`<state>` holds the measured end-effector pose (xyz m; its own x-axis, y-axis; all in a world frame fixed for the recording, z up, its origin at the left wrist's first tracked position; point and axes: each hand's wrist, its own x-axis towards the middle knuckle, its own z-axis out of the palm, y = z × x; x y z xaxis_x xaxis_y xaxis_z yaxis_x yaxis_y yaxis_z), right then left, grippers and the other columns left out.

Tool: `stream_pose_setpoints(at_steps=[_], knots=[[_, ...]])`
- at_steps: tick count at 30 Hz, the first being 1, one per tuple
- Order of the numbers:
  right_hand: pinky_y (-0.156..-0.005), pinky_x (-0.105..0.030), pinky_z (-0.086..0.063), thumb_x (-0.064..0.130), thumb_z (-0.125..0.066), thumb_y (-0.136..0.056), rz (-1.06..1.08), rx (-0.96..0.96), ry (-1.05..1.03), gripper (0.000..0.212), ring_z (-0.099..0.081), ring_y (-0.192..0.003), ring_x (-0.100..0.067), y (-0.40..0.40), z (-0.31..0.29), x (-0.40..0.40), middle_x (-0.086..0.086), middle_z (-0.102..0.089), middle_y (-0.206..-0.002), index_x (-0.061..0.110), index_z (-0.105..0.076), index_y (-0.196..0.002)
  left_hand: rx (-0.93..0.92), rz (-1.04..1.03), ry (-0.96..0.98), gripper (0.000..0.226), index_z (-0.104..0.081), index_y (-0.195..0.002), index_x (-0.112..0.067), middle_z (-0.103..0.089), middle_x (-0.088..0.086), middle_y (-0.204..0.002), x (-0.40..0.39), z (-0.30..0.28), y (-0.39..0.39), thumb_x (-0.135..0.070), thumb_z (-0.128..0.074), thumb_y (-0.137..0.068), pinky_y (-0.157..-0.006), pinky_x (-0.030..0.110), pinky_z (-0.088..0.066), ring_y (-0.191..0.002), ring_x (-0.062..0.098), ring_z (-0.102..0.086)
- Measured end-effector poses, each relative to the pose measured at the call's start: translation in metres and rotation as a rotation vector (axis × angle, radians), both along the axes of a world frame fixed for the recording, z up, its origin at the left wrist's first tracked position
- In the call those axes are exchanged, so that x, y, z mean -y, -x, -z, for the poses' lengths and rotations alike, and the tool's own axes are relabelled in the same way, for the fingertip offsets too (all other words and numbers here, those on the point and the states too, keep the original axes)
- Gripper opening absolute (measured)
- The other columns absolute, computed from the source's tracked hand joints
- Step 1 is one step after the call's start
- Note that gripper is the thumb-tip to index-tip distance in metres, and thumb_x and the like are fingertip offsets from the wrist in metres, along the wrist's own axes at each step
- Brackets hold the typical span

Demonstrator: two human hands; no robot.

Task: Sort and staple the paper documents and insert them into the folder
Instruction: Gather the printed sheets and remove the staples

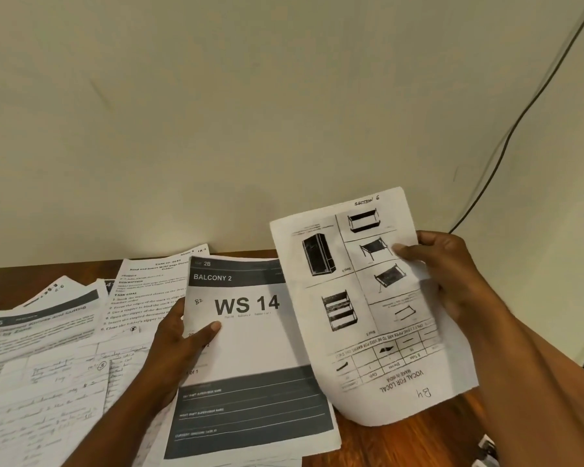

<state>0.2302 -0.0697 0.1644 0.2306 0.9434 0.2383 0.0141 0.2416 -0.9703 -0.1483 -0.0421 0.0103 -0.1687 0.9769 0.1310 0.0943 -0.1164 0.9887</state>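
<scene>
My left hand (179, 342) grips the left edge of a sheet headed "BALCONY 2 / WS 14" (250, 348), thumb on its face, holding it tilted above the desk. My right hand (449, 274) pinches the right edge of a sheet with furniture assembly pictures (358, 298), marked "B4" and "Section 6" by hand. That sheet is raised and overlaps the right side of the WS 14 sheet. No stapler or folder is in view.
Several loose papers lie spread over the wooden desk (418, 439) at the left: a typed task sheet (142, 291), a dark-banded form (38, 318) and handwritten pages (48, 392). A plain wall rises behind. A black cable (520, 123) runs down the wall at right.
</scene>
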Motion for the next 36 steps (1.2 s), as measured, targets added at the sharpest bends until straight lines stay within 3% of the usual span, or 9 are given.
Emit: stream_pose_setpoints(at_steps=[3,9,13,18,23,25,28,31,36], knots=[[-0.066,-0.029,-0.063,0.001,-0.074,-0.087,-0.063,0.025,-0.038,0.023,-0.079,-0.081,-0.025,0.003,-0.004,0.000,-0.013,-0.081,-0.099,0.005,-0.077,-0.109,-0.009,0.001,-0.014,0.053,-0.049,-0.135,-0.035,-0.059,-0.023,-0.114,0.002,-0.003,-0.002,-0.021,-0.077,-0.092,-0.069,0.026,-0.054,-0.095,0.013,-0.065],[-0.073,-0.032,-0.065,-0.001,-0.073,-0.088,-0.134,0.011,-0.047,0.025,-0.079,-0.086,-0.027,0.019,-0.004,0.000,-0.013,-0.081,-0.101,0.003,-0.076,-0.112,0.016,0.009,-0.017,0.052,-0.050,-0.134,-0.035,-0.062,-0.024,-0.113,0.002,-0.002,-0.003,-0.019,-0.076,-0.093,-0.065,0.023,-0.055,-0.094,0.013,-0.067],[-0.070,-0.027,-0.063,-0.003,-0.072,-0.089,-0.114,0.006,-0.025,0.025,-0.079,-0.084,-0.022,0.022,-0.002,-0.001,-0.010,-0.081,-0.099,0.003,-0.075,-0.113,0.041,0.032,-0.017,0.050,-0.052,-0.133,-0.034,-0.065,-0.018,-0.115,0.000,0.000,-0.002,-0.019,-0.077,-0.092,-0.068,0.026,-0.057,-0.097,0.018,-0.069],[-0.061,-0.020,-0.059,-0.002,-0.072,-0.090,-0.025,0.030,0.003,0.023,-0.078,-0.075,-0.014,0.010,0.001,-0.003,-0.005,-0.082,-0.091,0.005,-0.076,-0.111,0.163,0.043,0.001,0.059,-0.056,-0.137,-0.028,-0.073,-0.001,-0.127,-0.004,0.002,0.006,-0.022,-0.081,-0.083,-0.093,0.055,-0.060,-0.108,0.033,-0.072],[-0.052,-0.015,-0.054,-0.002,-0.070,-0.092,0.118,0.060,0.039,0.017,-0.074,-0.062,-0.004,-0.012,0.004,-0.006,0.006,-0.079,-0.075,0.010,-0.077,-0.102,0.265,0.038,0.000,0.046,-0.060,-0.130,-0.029,-0.074,0.000,-0.124,-0.005,-0.001,0.011,-0.016,-0.076,-0.089,-0.093,0.055,-0.058,-0.107,0.034,-0.072],[-0.053,-0.014,-0.054,-0.001,-0.069,-0.094,0.209,0.144,0.029,0.018,-0.073,-0.062,-0.001,-0.022,0.007,-0.007,0.007,-0.078,-0.075,0.016,-0.076,-0.091,0.294,0.044,-0.005,0.051,-0.060,-0.134,-0.027,-0.074,0.001,-0.127,-0.006,0.000,0.013,-0.020,-0.076,-0.086,-0.087,0.050,-0.060,-0.108,0.036,-0.073],[-0.078,-0.033,-0.062,0.006,-0.070,-0.094,0.336,0.256,0.032,0.015,-0.076,-0.086,-0.019,-0.034,0.015,-0.013,-0.004,-0.079,-0.095,0.019,-0.076,-0.091,0.355,0.082,-0.018,0.048,-0.061,-0.136,-0.027,-0.078,-0.001,-0.120,-0.003,-0.004,0.015,-0.016,-0.072,-0.090,-0.066,0.037,-0.063,-0.099,0.031,-0.078],[-0.089,-0.045,-0.061,0.014,-0.073,-0.093,0.358,0.323,0.052,0.014,-0.075,-0.093,-0.027,-0.030,0.022,-0.018,-0.004,-0.078,-0.099,0.016,-0.078,-0.106,0.440,0.174,-0.010,0.060,-0.059,-0.139,-0.026,-0.077,0.001,-0.123,0.000,-0.005,0.016,-0.019,-0.080,-0.084,-0.057,0.036,-0.064,-0.100,0.036,-0.077],[-0.072,-0.028,-0.057,0.008,-0.071,-0.095,0.246,0.322,0.060,0.013,-0.075,-0.083,-0.019,-0.002,0.035,-0.030,-0.002,-0.078,-0.091,0.013,-0.076,-0.106,0.396,0.244,-0.004,0.100,-0.058,-0.138,-0.030,-0.073,0.001,-0.131,0.004,-0.010,0.013,-0.046,-0.102,-0.050,-0.073,0.045,-0.067,-0.113,0.038,-0.073]])
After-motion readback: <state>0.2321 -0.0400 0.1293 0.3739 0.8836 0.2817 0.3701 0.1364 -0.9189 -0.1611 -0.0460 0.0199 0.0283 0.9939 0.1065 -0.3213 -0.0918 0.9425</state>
